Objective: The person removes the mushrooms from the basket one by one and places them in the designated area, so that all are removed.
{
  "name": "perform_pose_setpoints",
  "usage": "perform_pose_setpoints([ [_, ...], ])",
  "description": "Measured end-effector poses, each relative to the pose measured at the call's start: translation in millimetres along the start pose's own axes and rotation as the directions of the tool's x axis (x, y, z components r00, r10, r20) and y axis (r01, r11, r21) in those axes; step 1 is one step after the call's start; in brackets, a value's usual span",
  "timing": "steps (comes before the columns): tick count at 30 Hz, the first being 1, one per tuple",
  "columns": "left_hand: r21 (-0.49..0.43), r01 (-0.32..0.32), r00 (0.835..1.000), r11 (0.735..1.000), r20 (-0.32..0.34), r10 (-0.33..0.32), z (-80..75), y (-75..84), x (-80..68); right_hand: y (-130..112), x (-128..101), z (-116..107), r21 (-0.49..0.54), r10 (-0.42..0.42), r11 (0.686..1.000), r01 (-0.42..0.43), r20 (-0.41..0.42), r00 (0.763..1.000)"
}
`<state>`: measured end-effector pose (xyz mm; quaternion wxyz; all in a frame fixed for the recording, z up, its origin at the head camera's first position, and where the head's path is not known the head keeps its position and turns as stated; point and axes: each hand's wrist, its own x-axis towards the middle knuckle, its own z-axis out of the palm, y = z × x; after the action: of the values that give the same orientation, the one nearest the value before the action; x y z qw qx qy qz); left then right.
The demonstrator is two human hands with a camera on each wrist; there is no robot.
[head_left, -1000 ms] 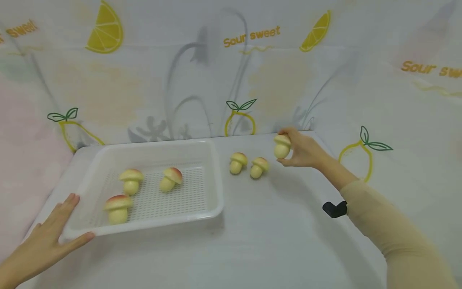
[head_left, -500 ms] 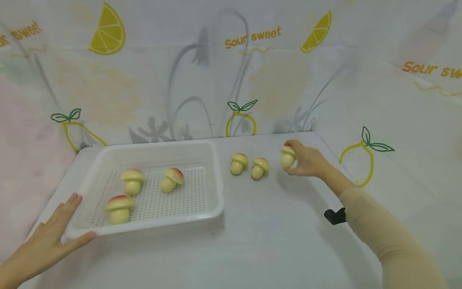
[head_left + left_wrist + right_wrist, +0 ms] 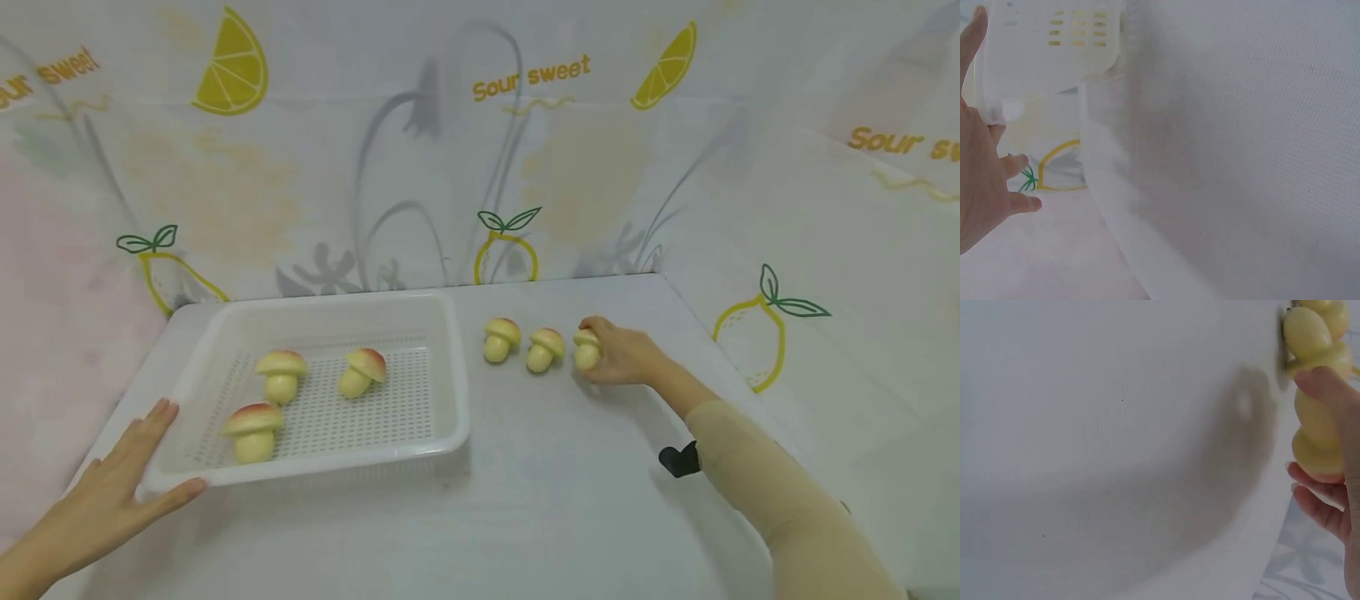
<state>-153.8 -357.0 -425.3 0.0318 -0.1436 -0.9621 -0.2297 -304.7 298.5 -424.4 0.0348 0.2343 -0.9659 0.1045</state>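
Right hand [image 3: 626, 357] is down at the desk [image 3: 555, 492], fingers [image 3: 1316, 495] curled round a mushroom [image 3: 587, 351]. The thumb sits over its cap, the other fingers wrap behind and under the pale stem, and the mushroom pokes out on the hand's left side. The head view can't settle whether its base touches the desk. It is third in a row: two more mushrooms [image 3: 545, 348] stand just beside it, apart from each other, between the hand and the tray [image 3: 451, 392]. The wrist view shows the stem against the fingertips, with those neighbours stacked up behind. Left hand [image 3: 112, 492] lies flat, fingers straight, thumb along the tray's near rim, palm at its left corner. Three mushrooms [image 3: 281, 376] are in the tray, one tilted.
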Motion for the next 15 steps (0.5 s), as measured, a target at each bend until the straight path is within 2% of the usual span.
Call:
perform_pose_setpoints([
  [15, -0.006, 0.002, 1.0, 1.0, 0.001, -0.002, 0.5, -2.0, 1.7, 0.1, -1.4, 7.9, -0.023, 0.031, 0.999, -0.029, 0.068, 0.997],
])
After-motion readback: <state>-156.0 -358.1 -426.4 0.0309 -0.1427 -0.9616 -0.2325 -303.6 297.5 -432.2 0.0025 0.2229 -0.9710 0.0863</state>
